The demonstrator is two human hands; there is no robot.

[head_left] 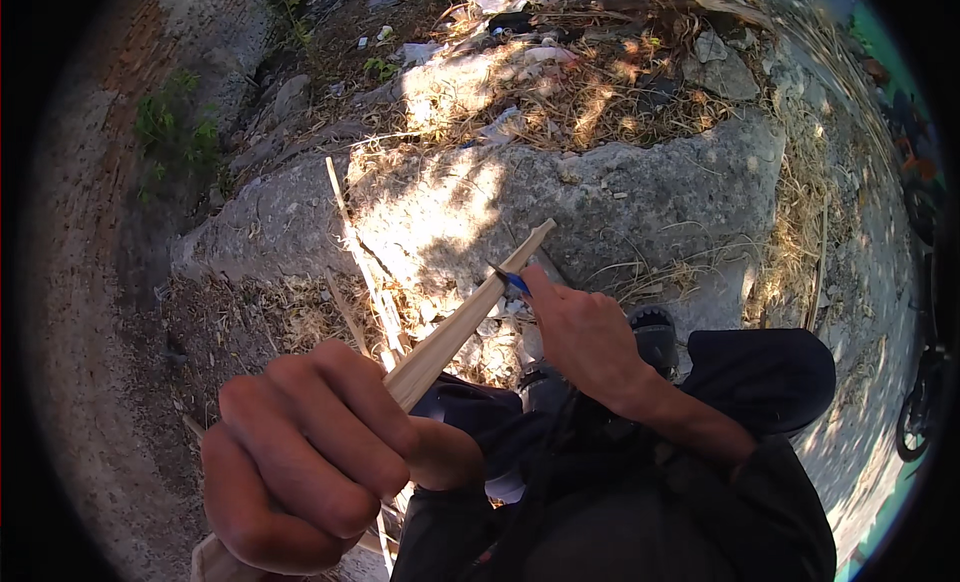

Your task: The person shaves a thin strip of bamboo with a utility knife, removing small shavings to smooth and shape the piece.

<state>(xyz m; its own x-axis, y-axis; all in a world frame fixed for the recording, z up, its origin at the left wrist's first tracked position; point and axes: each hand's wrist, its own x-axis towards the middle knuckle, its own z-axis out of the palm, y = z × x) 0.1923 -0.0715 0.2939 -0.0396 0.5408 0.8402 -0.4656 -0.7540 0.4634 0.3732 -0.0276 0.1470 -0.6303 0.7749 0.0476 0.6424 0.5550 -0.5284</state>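
Holding, left hand [310, 452]: closed fist, fingers wrapped tightly around a pale wooden stick [460, 337]; position, on the near side of the stone block [640, 192], left of its middle. Stick: long, flat-sided, narrowed toward the far tip; slants up and rightward from the fist, its tip seen against the face of the block; a short butt end shows below the fist.

Right hand [590, 342]: gripping a small blue knife [515, 281], handle mostly hidden by the fingers; position, on the near side of the block, nearer than the stick's tip. Blade: dark, set across the stick, touching it short of the tip.

Surroundings, by the same block: thin wood strips [350, 232], across its near edge, toward its left end; dry grass [690, 107], beyond it; pale litter [500, 127], beyond it; green plant [175, 132], past its left end; dark shoe [655, 332], on its near side; dark trouser leg [760, 377], right of the shoe.
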